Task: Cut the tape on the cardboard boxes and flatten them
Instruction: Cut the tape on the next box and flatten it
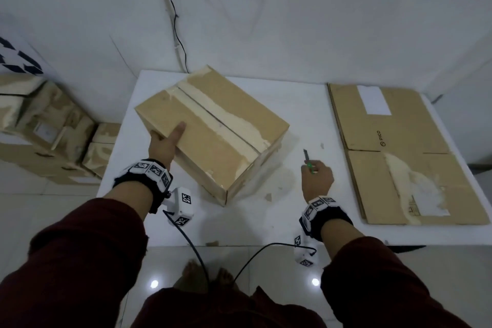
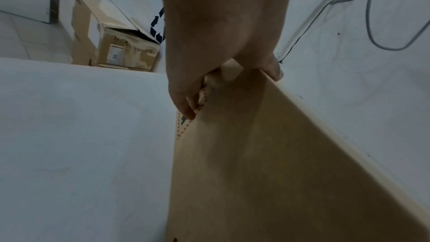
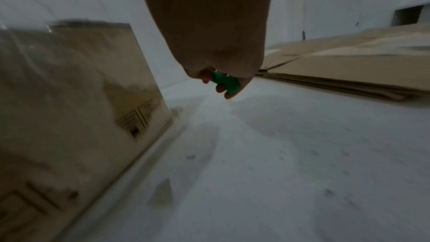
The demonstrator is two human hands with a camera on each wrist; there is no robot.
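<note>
A closed cardboard box [image 1: 213,130] stands at an angle on the white table [image 1: 266,216], with a pale tape strip [image 1: 218,114] along its top seam. My left hand [image 1: 165,141] grips the box's near left edge, thumb on top and fingers [image 2: 186,106] down its side wall [image 2: 256,154]. My right hand [image 1: 316,176] is to the right of the box, above the table, and holds a green-handled cutter [image 1: 308,162] with the blade pointing away. The wrist view shows its green handle [image 3: 225,82] inside curled fingers, and the box [image 3: 76,98] to the left.
Flattened cardboard sheets [image 1: 404,154] lie stacked on the table's right side, also seen as the flat stack [image 3: 349,73]. More boxes [image 1: 45,125] stand on the floor at the left. Cables [image 1: 173,16] hang down the wall behind. Small cardboard scraps [image 1: 267,196] lie on the table.
</note>
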